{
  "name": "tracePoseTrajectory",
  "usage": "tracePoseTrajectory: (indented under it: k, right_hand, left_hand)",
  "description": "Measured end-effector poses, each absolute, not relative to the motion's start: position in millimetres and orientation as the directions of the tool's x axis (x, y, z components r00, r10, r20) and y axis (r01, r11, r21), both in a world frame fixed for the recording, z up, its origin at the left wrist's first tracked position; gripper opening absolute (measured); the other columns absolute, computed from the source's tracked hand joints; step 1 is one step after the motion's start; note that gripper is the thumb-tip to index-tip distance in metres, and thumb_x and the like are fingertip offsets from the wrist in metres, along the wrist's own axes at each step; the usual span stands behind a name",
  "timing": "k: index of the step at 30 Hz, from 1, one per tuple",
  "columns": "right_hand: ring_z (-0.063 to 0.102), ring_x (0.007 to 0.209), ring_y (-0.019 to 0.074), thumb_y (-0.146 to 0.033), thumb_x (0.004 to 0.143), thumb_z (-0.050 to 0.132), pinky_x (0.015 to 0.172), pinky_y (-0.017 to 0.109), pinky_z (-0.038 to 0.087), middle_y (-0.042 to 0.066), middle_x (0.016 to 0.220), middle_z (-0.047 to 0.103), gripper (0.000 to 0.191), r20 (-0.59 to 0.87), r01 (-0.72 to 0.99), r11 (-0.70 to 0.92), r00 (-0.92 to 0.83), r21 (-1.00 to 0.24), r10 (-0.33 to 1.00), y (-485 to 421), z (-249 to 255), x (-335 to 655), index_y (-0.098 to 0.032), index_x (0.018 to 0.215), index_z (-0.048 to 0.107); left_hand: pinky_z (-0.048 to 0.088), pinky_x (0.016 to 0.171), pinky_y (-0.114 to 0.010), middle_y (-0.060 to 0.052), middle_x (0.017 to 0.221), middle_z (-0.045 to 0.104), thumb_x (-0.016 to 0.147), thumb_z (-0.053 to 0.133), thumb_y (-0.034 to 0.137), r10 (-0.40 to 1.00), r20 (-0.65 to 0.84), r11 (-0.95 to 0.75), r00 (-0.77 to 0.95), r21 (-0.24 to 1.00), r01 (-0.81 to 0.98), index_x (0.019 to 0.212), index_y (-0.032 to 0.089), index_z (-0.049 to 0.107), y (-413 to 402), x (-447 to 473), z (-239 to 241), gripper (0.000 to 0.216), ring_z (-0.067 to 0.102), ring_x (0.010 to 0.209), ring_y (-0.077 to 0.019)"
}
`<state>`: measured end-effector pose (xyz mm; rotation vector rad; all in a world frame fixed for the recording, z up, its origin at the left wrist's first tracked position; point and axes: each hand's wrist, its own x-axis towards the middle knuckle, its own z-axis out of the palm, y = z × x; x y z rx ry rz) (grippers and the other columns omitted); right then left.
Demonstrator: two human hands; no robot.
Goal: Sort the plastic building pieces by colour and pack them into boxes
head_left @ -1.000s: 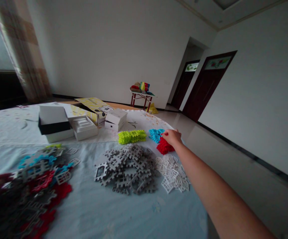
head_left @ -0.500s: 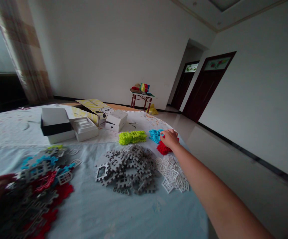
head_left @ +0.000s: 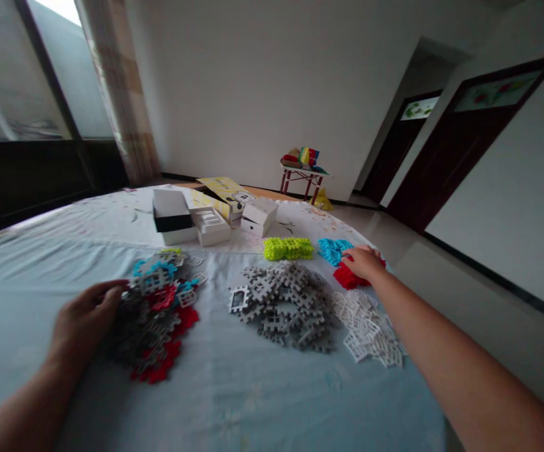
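Observation:
My left hand (head_left: 87, 317) is at the left edge of a mixed pile of flat interlocking building pieces (head_left: 152, 336) in grey, red, blue and white. Its thumb and forefinger pinch together, with a trace of red at the tips; what they hold is too blurred to name. On the far right, my right hand (head_left: 364, 260) reaches over a stack of red building pieces (head_left: 347, 276), fingers curled down around its top. Blue building pieces (head_left: 332, 250) lie just beyond those fingertips. Part of the red stack is hidden under the hand.
A large grey heap (head_left: 290, 307) lies mid-table, with lime-green pieces (head_left: 288, 248) behind it. White window-like pieces (head_left: 370, 329) lie near the right table edge. White boxes (head_left: 260, 216) and a yellow carton (head_left: 224, 191) stand at the back.
The view has swung left, so the table appears shifted rightward and my left hand shows more fully. My right hand stays over the red stack.

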<state>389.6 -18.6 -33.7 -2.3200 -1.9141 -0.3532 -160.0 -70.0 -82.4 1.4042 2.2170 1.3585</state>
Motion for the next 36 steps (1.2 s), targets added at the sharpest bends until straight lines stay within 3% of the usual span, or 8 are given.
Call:
tracePoseTrajectory:
  k: [4,8,12,15,18,24,30,36]
  right_hand:
    - [0.044,0.114,0.0246,-0.032,0.081,0.051,0.095,0.038,0.028,0.007,0.11,0.063,0.027,0.353,0.997,-0.078,0.071,0.005,0.933,-17.5,-24.7,368.3,-0.023,0.103,0.064]
    - [0.05,0.107,0.022,-0.03,0.083,0.048,0.096,0.034,0.032,0.006,0.108,0.064,0.025,0.478,0.96,0.24,-0.145,-0.143,0.866,-33.2,-13.0,299.2,-0.021,0.1,0.064]
    - [0.05,0.106,0.0203,-0.029,0.083,0.05,0.095,0.034,0.034,0.006,0.107,0.063,0.023,0.5,0.77,0.583,-0.41,-0.259,0.763,-65.3,-16.4,205.1,-0.021,0.099,0.064]
    - [0.051,0.104,0.0193,-0.028,0.082,0.053,0.094,0.033,0.036,0.007,0.106,0.063,0.024,0.488,0.607,0.731,-0.557,-0.313,0.672,-86.9,-28.9,144.6,-0.018,0.102,0.063]
    - [0.052,0.102,0.0192,-0.032,0.081,0.056,0.094,0.032,0.036,0.009,0.106,0.063,0.028,0.449,0.518,0.783,-0.641,-0.345,0.622,-100.5,-43.0,98.7,-0.016,0.102,0.063]
    - [0.048,0.107,0.0247,-0.057,0.071,0.06,0.093,0.039,0.037,0.011,0.113,0.058,0.06,0.366,0.54,0.777,-0.686,-0.322,0.629,-117.3,-62.5,42.6,-0.017,0.115,0.054]
    - [0.048,0.106,0.0239,-0.044,0.072,0.064,0.092,0.039,0.036,0.007,0.116,0.056,0.046,0.319,0.569,0.763,-0.694,-0.307,0.646,-128.8,-67.7,43.1,-0.02,0.11,0.057]
    - [0.047,0.11,0.0223,-0.034,0.07,0.066,0.094,0.038,0.035,0.005,0.12,0.056,0.054,0.315,0.524,0.754,-0.693,-0.396,0.648,-141.9,-58.1,79.6,-0.021,0.12,0.051]
  left_hand:
    - [0.037,0.05,-0.02,0.005,0.058,0.062,0.069,0.053,0.037,0.837,0.238,0.139,-0.494,0.779,0.611,0.092,0.02,0.068,-72.3,-158.6,-80.2,0.033,0.053,0.056,-0.0137]
    - [0.038,0.053,-0.02,0.004,0.063,0.064,0.069,0.053,0.034,0.839,0.246,0.117,-0.485,0.789,0.603,0.092,0.017,0.068,-76.1,-153.1,-74.5,0.032,0.054,0.06,-0.0139]
    - [0.039,0.052,-0.021,0.0,0.067,0.066,0.07,0.05,0.036,0.829,0.271,0.08,-0.489,0.807,0.584,0.091,0.017,0.069,-75.4,-155.1,-78.8,0.034,0.056,0.059,-0.015]
    - [0.042,0.054,-0.022,-0.003,0.072,0.068,0.07,0.049,0.038,0.816,0.3,0.022,-0.495,0.839,0.544,0.09,0.016,0.068,-72.3,-159.8,-85.3,0.035,0.06,0.063,-0.0171]
    - [0.044,0.057,-0.023,-0.006,0.076,0.069,0.07,0.048,0.039,0.809,0.31,-0.009,-0.5,0.857,0.516,0.093,0.015,0.067,-69.9,-163.9,-89.6,0.038,0.062,0.066,-0.0182]
    - [0.046,0.061,-0.025,-0.008,0.08,0.07,0.07,0.046,0.038,0.792,0.323,-0.024,-0.518,0.864,0.503,0.093,0.014,0.067,-69.8,-164.5,-90.5,0.04,0.063,0.069,-0.0191]
    - [0.046,0.065,-0.027,-0.005,0.076,0.07,0.07,0.047,0.037,0.793,0.333,-0.013,-0.51,0.847,0.532,0.092,0.017,0.068,-70.0,-164.7,-90.7,0.036,0.063,0.07,-0.0198]
    - [0.046,0.063,-0.025,-0.005,0.077,0.069,0.071,0.047,0.036,0.805,0.317,0.0,-0.501,0.845,0.534,0.094,0.018,0.067,-69.2,-165.6,-92.1,0.036,0.064,0.071,-0.0196]
